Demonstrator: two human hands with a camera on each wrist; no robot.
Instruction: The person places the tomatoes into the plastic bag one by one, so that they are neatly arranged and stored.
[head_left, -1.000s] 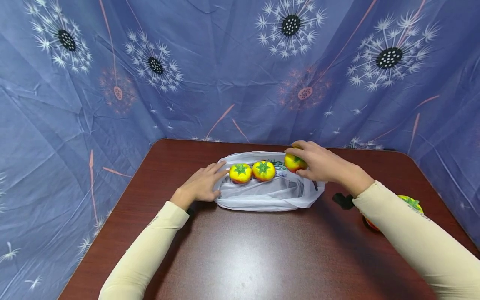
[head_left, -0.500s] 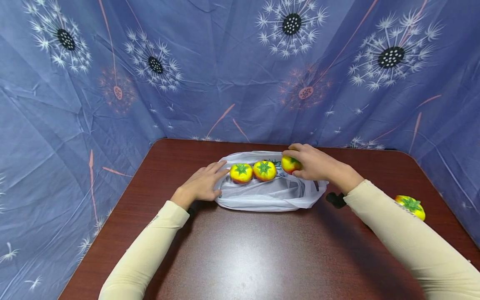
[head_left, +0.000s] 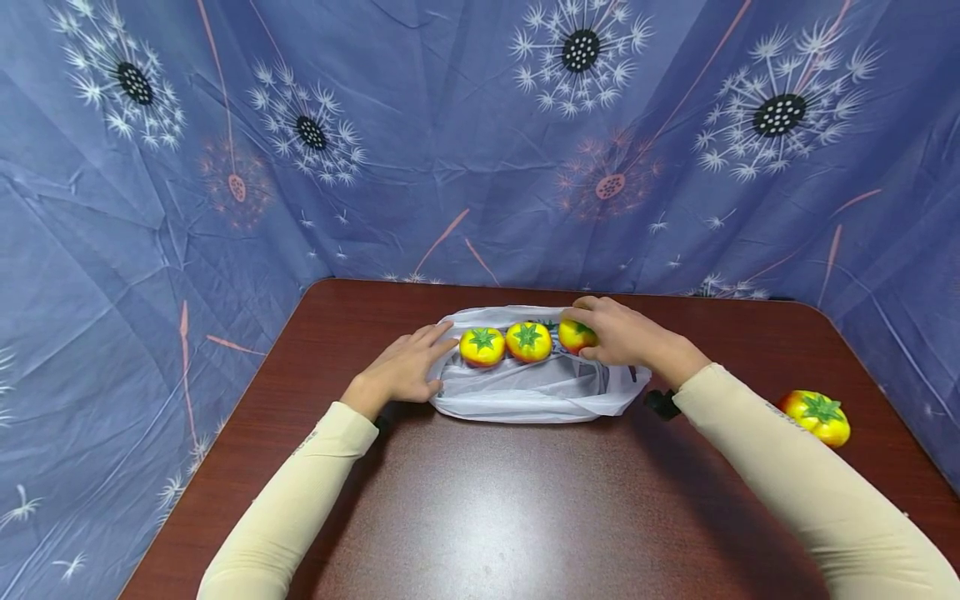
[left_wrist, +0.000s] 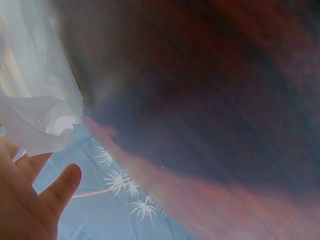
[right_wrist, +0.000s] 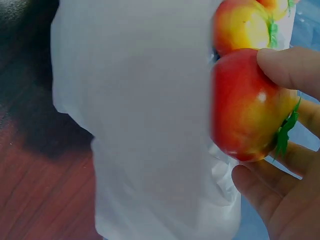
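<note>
While I watch from afar, the held fruit (head_left: 574,337), red and yellow, sits at the right part of the white bag's (head_left: 525,407) mouth, toward the table's (head_left: 480,492) far edge; the right hand (head_left: 630,335) pinches it between thumb and fingers; I cannot tell whether anything bears it below; the middle fruit (head_left: 528,342) and the leftmost fruit (head_left: 482,347) sit side by side in the bag; at its left end I see the left hand (head_left: 401,368), fingers spread apart; a fourth fruit (head_left: 825,415) lies near the table's right edge, partly behind the right sleeve (head_left: 795,479); beyond the far edge hangs a blue curtain (head_left: 450,183).
</note>
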